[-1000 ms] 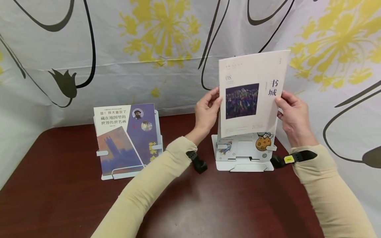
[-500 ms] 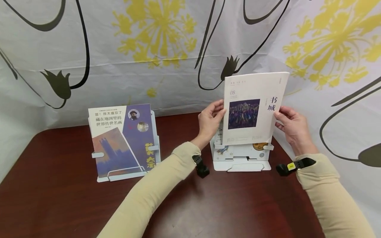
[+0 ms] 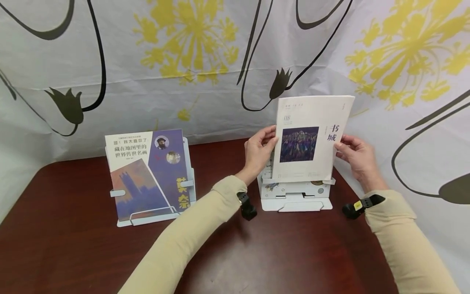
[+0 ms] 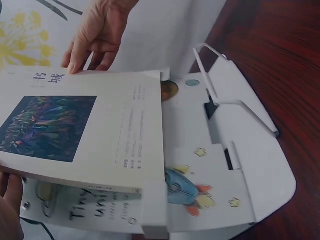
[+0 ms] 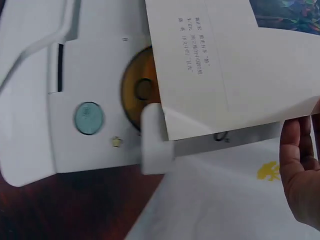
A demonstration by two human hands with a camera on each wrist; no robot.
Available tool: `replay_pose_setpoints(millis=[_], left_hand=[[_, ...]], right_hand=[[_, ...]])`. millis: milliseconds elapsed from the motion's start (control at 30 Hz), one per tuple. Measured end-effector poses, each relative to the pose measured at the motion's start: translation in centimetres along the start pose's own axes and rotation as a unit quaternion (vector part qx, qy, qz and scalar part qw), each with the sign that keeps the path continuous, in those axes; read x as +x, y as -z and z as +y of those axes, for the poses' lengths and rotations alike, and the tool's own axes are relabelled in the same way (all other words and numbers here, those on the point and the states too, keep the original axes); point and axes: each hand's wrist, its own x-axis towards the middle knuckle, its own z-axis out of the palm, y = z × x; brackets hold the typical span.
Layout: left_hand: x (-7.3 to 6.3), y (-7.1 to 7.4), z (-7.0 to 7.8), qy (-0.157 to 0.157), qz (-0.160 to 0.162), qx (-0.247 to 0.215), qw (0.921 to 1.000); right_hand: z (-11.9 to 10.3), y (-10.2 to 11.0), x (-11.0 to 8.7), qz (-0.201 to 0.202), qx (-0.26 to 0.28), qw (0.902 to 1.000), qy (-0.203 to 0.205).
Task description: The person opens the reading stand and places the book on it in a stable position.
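Note:
A pale magazine (image 3: 312, 141) with a dark picture on its cover stands upright between my hands. My left hand (image 3: 256, 153) pinches its left edge, thumb in front. At the right edge, my right hand (image 3: 357, 159) holds it between thumb and fingers. Behind and below the magazine is a white book stand (image 3: 293, 203) printed with cartoons. The magazine's bottom edge is level with the stand's side clips, above the wire holder. In the right wrist view a lower corner meets one clip (image 5: 156, 140); I cannot tell whether it is tucked behind.
To the left, a second white stand (image 3: 125, 223) bears a purple and cream book (image 3: 170, 171) behind its clips and wire. Both stands are on a dark red-brown table (image 3: 220, 253). A flower-patterned cloth (image 3: 205, 106) hangs behind the table.
Both hands have lowered the magazine in front of the right stand, down to clip height. It covers more of the cartoon back plate. The view has shifted slightly.

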Motion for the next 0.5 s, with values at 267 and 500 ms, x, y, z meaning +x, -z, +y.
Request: replay_pose_setpoints(millis=[267,500], left_hand=[[-0.3,0.2,1.0,-0.054,-0.022,-0.005,0.9983],[-0.9,0.2,0.4,-0.079,-0.042,-0.002,0.996]], right_hand=[[-0.1,0.6,0.0,-0.016,0.024,0.9981,0.054],[0.9,1.5,-0.7,-0.059,0.031,0.9964,0.052]])
